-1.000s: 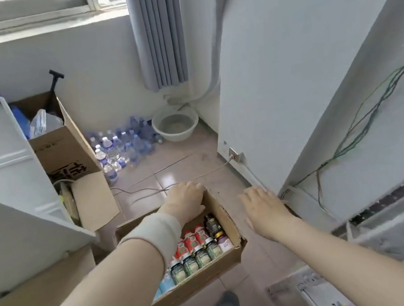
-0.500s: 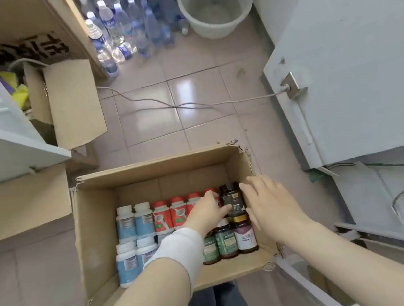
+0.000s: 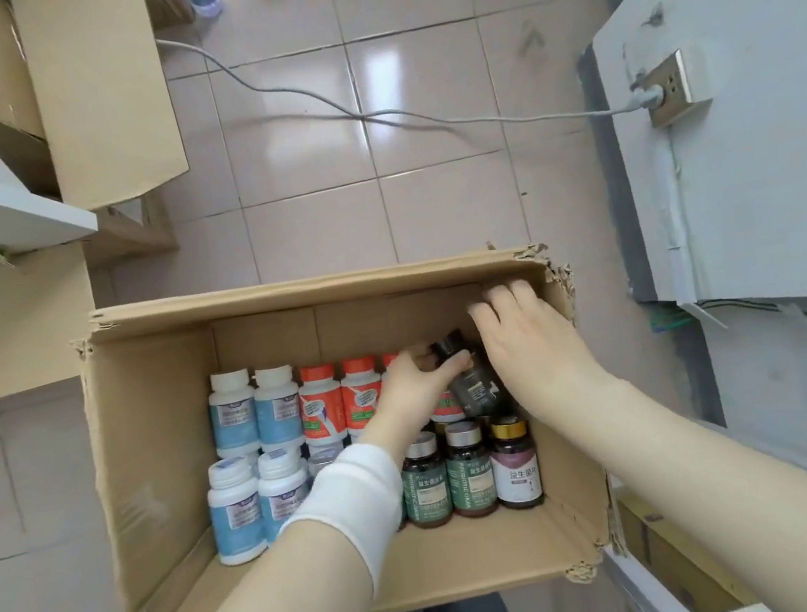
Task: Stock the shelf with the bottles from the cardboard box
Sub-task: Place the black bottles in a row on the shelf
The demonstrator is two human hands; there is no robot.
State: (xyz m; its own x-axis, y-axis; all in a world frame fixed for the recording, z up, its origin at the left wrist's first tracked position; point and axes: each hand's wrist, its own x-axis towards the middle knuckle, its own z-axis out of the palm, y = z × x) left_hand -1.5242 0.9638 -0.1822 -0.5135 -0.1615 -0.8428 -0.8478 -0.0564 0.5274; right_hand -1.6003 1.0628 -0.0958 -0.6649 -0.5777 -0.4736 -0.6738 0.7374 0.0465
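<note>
Head view
Cardboard box (image 3: 151, 445): open-topped, on the tiled floor (image 3: 310, 173), its torn top edges ragged at the corners; bottles fill the middle and right of its bottom, the left part bare.
Black bottle (image 3: 471, 379): dark with a black cap, tilted, raised above the others near the box's right rear corner.
Left hand (image 3: 414, 382): reaching in from the lower left, white band (image 3: 351, 500) round the wrist; thumb and fingers close round the black bottle near its cap, gripping it.
Right hand (image 3: 531, 345): inside the box against the right wall, fingers spread and slightly blurred; the palm side lies just beside the black bottle, but whether it presses on it cannot be told. It grips nothing that can be seen.
White bottles (image 3: 256, 414): blue labels, white caps, four upright in two rows at the left of the group.
Orange-capped bottles (image 3: 342, 402): rear row, between the white ones and the left hand.
Dark green bottles (image 3: 448, 476): silver caps, front row, upright.
Gold-capped bottle (image 3: 516, 466): pale label, front row, just right of the green pair.
Cable (image 3: 364, 116): grey, across the floor to a socket (image 3: 669, 87) on the right-hand panel.
Second carton (image 3: 96, 89): upper left, flap hanging open.
</note>
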